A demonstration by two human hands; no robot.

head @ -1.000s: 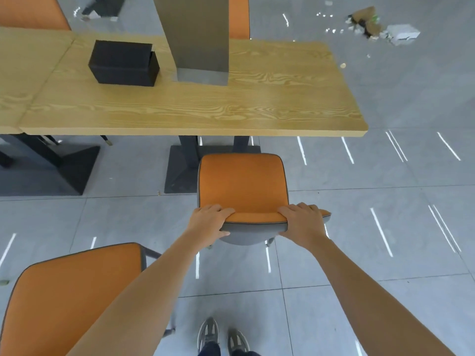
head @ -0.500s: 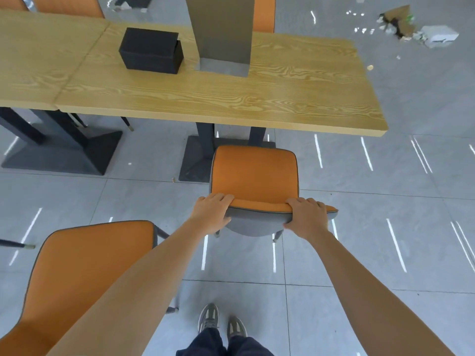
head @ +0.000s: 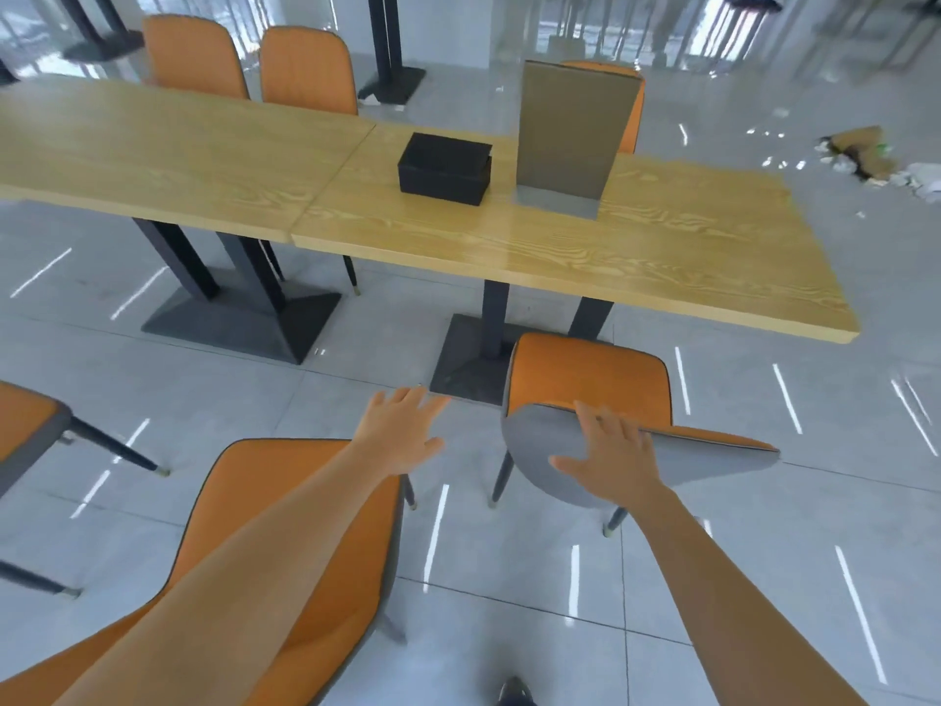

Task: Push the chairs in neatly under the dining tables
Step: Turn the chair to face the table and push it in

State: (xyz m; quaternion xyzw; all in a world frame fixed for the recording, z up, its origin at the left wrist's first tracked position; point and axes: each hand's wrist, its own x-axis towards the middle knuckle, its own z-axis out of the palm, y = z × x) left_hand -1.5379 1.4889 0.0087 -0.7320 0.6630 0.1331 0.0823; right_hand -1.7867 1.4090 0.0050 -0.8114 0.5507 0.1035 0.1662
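Note:
An orange chair with a grey back (head: pixel 590 384) stands in front of the right wooden table (head: pixel 636 257), its seat front just under the table edge. My right hand (head: pixel 606 458) hovers open over the grey backrest, fingers spread. My left hand (head: pixel 402 430) is open in the air to the left of that chair, holding nothing. A second orange chair (head: pixel 305 507) stands pulled out at the lower left, under my left forearm. A third chair (head: pixel 25 425) shows at the far left edge.
A black box (head: pixel 444 168) and a brown upright sign stand (head: pixel 570 140) sit on the right table. The left table (head: pixel 153 145) adjoins it. Orange chairs (head: pixel 305 68) stand on the far side. Litter (head: pixel 865 155) lies on the floor at the right.
Both hands have let go of the chair's backrest and opened. The left hand has swung leftward. The view has lifted and turned left, showing more of the tables.

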